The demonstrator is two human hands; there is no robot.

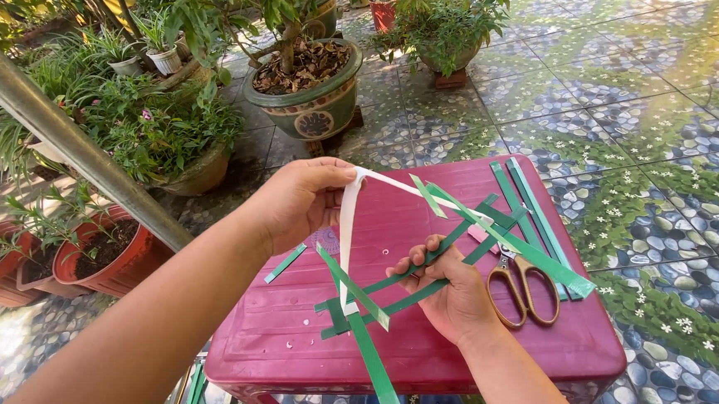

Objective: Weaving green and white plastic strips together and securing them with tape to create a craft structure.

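Note:
My left hand pinches the folded top of a strip of paper, white on one side and green on the other, lifted above a maroon plastic stool. Lower and to the right, my right hand grips a loose weave of crossed green paper strips, which fan out toward both sides. The white strip runs down into that weave. Scissors with tan handles lie on the stool just right of my right hand, beside a few spare green strips.
A single green strip lies on the stool's left part. Potted plants crowd the back and left: a large glazed pot, terracotta pots. A grey metal pole slants across the left. Pebble-pattern floor tiles surround the stool.

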